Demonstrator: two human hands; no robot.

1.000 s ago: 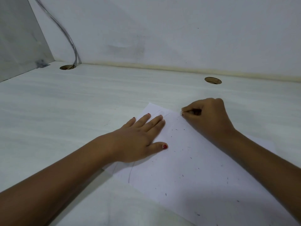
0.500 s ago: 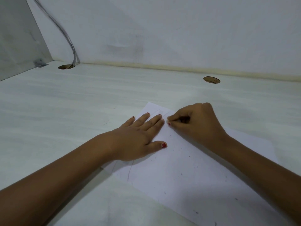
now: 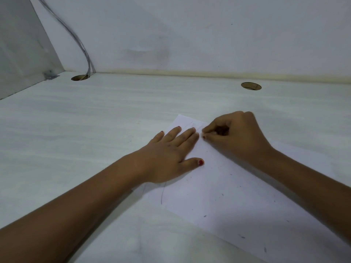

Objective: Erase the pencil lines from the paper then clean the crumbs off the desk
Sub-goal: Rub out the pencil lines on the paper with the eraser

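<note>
Now, head view: we look down on both hands at the far corner of the paper (image 3: 237, 196), which lies on the desk (image 3: 95, 130).
Left hand (image 3: 171, 156): flat on the sheet, fingers straight and close together, pinning it.
Right hand (image 3: 233, 137): fingers curled, tips pinched at the sheet just beside the left fingertips; we judge it holds an eraser, though that is hidden.
Pencil line (image 3: 163, 194): one curved stroke below the left wrist, unerased.
Crumbs (image 3: 205, 216): dark specks scattered over the sheet.
Progress: we judge the erasing partly done; that stroke and all the sweeping remain.
</note>
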